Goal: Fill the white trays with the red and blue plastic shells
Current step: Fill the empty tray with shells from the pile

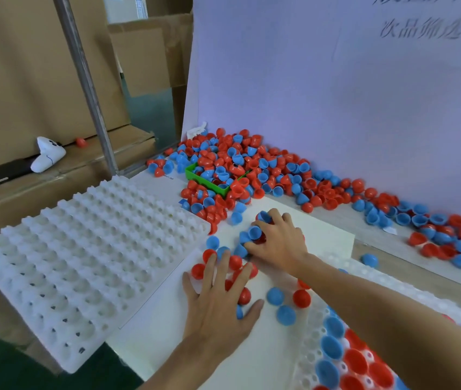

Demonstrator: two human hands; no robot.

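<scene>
Cardboard boxes [26, 80] fill the upper left of the frame, a white board [336, 94] the upper right. A green bin [195, 177] sits half-buried in the heap of red and blue shells [240, 164] at centre. An empty white tray [77, 266] lies at lower left, its long axis running from lower left toward the heap. A second tray [316, 358] at lower right holds shells dome-up. The left hand [220, 308] lies flat, fingers spread over loose red shells [235, 263]. The right hand [277, 240] curls its fingers around a cluster of blue shells [254, 232].
</scene>
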